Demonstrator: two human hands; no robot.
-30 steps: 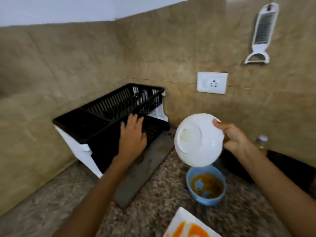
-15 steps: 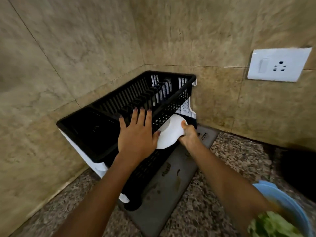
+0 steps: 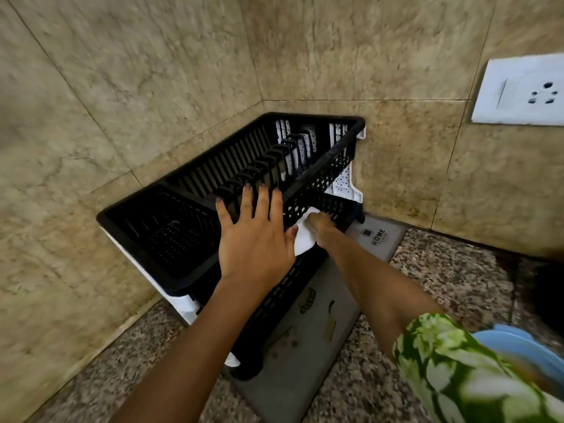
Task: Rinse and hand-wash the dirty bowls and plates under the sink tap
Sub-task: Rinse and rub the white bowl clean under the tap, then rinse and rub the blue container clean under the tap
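one white bowl apparently gripped by right hand, left hand flat on one black rack

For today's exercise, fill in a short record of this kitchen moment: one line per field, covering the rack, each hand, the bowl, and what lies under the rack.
rack: black two-tier dish rack in the tiled corner
left hand: left hand rests flat on the upper tier's front rim, fingers spread
right hand: right hand holds the white bowl at the lower tier
bowl: mostly hidden behind the hands
under rack: grey mat on the granite counter
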